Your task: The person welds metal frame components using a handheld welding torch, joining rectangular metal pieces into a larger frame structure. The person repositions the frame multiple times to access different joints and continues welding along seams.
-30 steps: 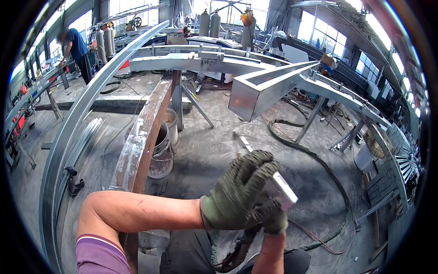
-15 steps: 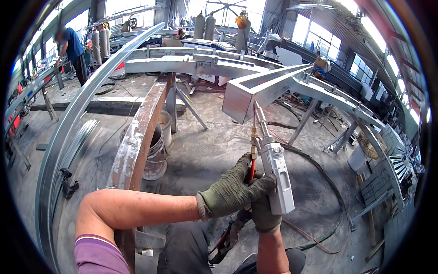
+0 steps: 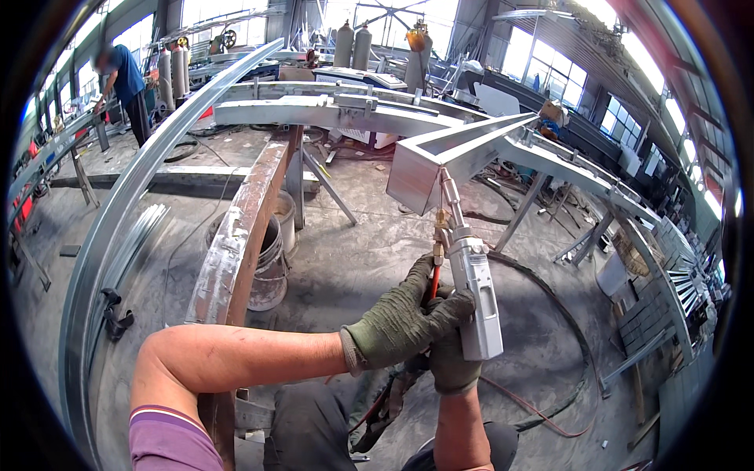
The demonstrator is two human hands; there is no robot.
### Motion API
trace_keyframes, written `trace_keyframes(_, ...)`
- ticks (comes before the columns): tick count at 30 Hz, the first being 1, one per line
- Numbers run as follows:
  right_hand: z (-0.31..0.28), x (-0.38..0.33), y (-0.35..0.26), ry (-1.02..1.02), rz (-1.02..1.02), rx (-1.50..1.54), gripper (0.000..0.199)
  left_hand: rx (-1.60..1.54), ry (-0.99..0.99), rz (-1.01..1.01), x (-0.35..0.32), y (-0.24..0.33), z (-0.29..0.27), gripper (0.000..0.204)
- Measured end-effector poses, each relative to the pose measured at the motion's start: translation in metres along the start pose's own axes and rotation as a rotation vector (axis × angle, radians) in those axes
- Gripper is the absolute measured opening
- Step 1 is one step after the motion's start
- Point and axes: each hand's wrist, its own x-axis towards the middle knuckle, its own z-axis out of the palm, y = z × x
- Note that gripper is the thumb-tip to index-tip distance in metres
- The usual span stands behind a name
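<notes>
Both my hands wear dark green work gloves and hold a silver handheld welding gun (image 3: 477,302). My right hand (image 3: 455,367) is closed round its grip, partly hidden behind the gun body and the other hand. My left hand (image 3: 404,320) is closed against the gun's left side, next to a thin red tube (image 3: 435,281) that runs into a brass fitting (image 3: 440,231). The gun's nozzle (image 3: 448,188) points up at the near corner edge of a silver metal frame (image 3: 414,182) with a pointed far end. Whether the tip touches the metal, I cannot tell.
A rusty brown beam (image 3: 236,251) runs along my left, with buckets (image 3: 269,271) beside it. Further left curves a long metal profile (image 3: 118,212). Hoses (image 3: 581,337) loop over the floor at right. A person in blue (image 3: 128,78) stands at the far left.
The gun has shifted slightly up and stands a little differently against the frame's corner. Both hands keep their hold. The view has moved a little.
</notes>
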Motion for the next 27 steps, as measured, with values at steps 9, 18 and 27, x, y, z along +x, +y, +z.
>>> trace_keyframes(9,0.002,0.002,0.002,0.041,-0.052,-0.101,0.026,0.020,-0.014,-0.041,-0.001,0.002,-0.003,0.064)
trace_keyframes(18,0.007,0.009,-0.002,0.173,-0.144,-0.388,0.012,0.863,0.563,0.393,0.053,-0.009,-0.069,0.071)
trace_keyframes(27,0.012,0.013,-0.009,0.173,-0.206,-0.304,0.011,1.296,0.618,0.697,0.112,0.037,-0.139,0.088)
